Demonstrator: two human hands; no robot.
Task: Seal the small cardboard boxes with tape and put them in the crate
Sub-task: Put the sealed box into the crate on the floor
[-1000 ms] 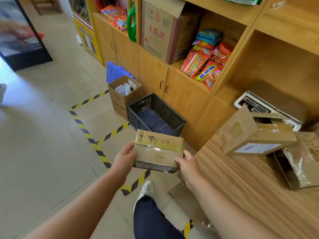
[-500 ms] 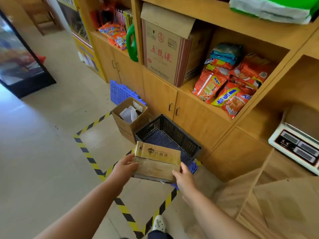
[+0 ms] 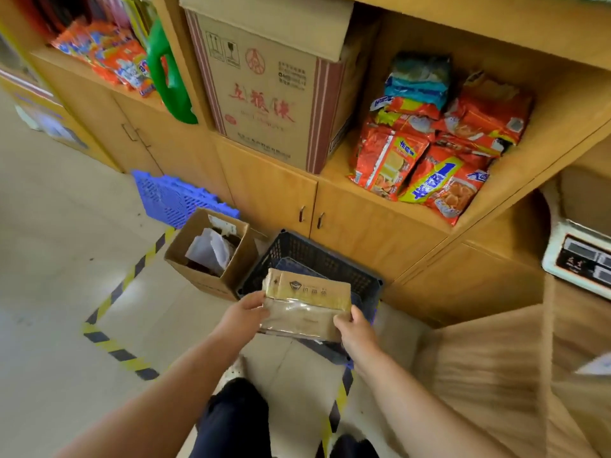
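**Both hands on the sealed box, at the crate**

Left hand [image 3: 243,314] grips the left end of the small cardboard box [image 3: 307,305], and the right hand [image 3: 355,328] grips its near right corner with the thumb on top. Between them I see the box held flat and level. Glossy clear tape runs across its top face, and a yellowish band with a dark logo sits along the far edge.

Just beyond both hands is the dark plastic crate [image 3: 317,256], standing on the floor against the wooden cabinet doors [image 3: 274,193]. From my view the box covers the crate's near rim and part of its inside. I cannot tell whether its underside touches the rim.

Beyond the left hand and touching the crate's left side stands an open brown carton [image 3: 201,279] with white paper in it. Further out that way a blue lattice panel [image 3: 172,200] leans at the cabinet. Yellow-and-black floor tape [image 3: 115,292] runs left of the left hand and passes below both forearms.

Well above the hands, on the shelf, sit a large printed carton [image 3: 261,94], a green jug [image 3: 168,77] to its left and orange snack packets [image 3: 429,160] to its right. Off to the right of the right hand is a wooden tabletop [image 3: 496,375], blurred, with a white weighing scale [image 3: 582,259] beyond it.
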